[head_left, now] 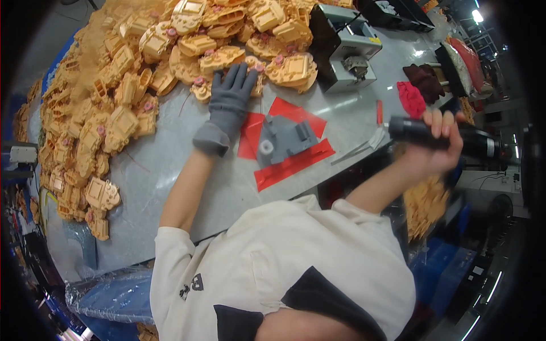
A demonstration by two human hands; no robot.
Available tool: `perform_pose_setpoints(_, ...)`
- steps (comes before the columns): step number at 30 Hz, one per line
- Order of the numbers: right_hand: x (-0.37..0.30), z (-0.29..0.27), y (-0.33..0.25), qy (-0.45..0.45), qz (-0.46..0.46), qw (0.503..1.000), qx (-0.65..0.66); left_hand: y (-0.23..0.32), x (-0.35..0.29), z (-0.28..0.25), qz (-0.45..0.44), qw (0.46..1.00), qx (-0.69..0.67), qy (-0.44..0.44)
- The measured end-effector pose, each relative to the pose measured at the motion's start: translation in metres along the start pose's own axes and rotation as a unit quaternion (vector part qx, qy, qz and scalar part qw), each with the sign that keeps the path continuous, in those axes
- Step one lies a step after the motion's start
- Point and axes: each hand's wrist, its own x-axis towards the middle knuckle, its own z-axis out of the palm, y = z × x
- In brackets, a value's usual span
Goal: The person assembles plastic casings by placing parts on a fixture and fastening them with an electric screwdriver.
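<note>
My left hand [230, 102], in a grey glove, reaches forward with its fingers stretched out. Its fingertips rest against a yellow-orange plastic housing [200, 90] at the front edge of a large pile. On the right, my bare right hand [438, 149] is closed round a black cylindrical tool [408, 129], held up off the table and slightly blurred. Between the hands, a grey fixture block [284, 139] with a white round post lies on red tape [296, 166] stuck to the metal tabletop [222, 179]. No housing sits on the fixture.
The pile of orange housings [122, 122], several with pink-red round pieces, covers the left and back. A grey box-shaped machine [348, 59] stands behind the fixture. Pink cloth [410, 99] and tweezers [351, 153] lie at the right. More orange parts [424, 207] are below the table edge.
</note>
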Motion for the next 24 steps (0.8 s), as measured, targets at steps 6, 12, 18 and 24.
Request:
perform_pose_setpoints(6,-0.018,-0.032,-0.022,0.077,-0.042,0.996,-0.030,-0.007,0.022,-0.047,-0.013,0.987,-0.153,-0.041)
perform_pose_setpoints(12,-0.012,-0.039,0.006,0.073,0.029,0.997,-0.009,0.019,0.022,-0.132,-0.280,0.751,-0.592,-0.080)
perform_pose_setpoints(18,-0.015,-0.035,0.020,0.059,0.073,0.995,-0.025,0.033,0.028,-0.097,-0.203,0.657,-0.634,-0.354)
perform_pose_setpoints(24,-0.018,-0.037,0.017,0.068,0.079,0.994,-0.021,0.063,0.030,-0.083,-0.005,0.953,-0.286,-0.103)
